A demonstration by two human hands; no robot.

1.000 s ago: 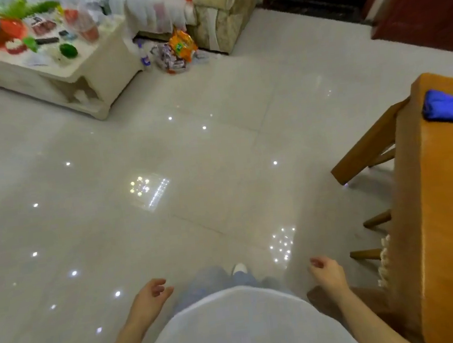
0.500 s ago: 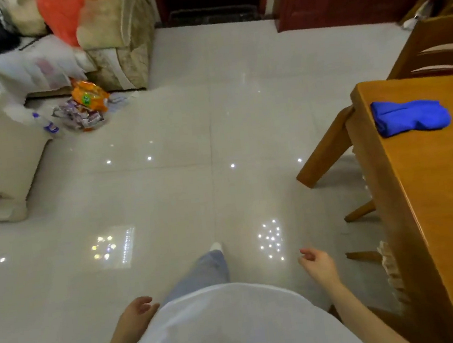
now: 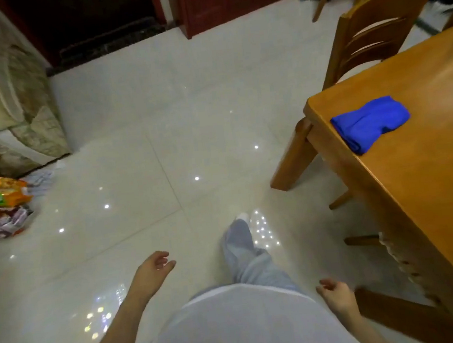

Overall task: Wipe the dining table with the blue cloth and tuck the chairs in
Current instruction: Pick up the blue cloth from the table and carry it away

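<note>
My left hand (image 3: 153, 272) and right hand (image 3: 337, 296) hang loose, grips empty; the blue cloth (image 3: 368, 123) lies on the table (image 3: 430, 178) at two o'clock.

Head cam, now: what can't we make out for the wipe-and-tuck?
- Dining table: head view, right frame edge cuts off most of the top.
- Near chair: head view, the table hides most of it.
- Far chair: head view, table corner hides most of its seat; blurred.
- Chair count: cannot tell.

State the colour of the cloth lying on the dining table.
The cloth is bright blue, seen best in the head view.
</note>
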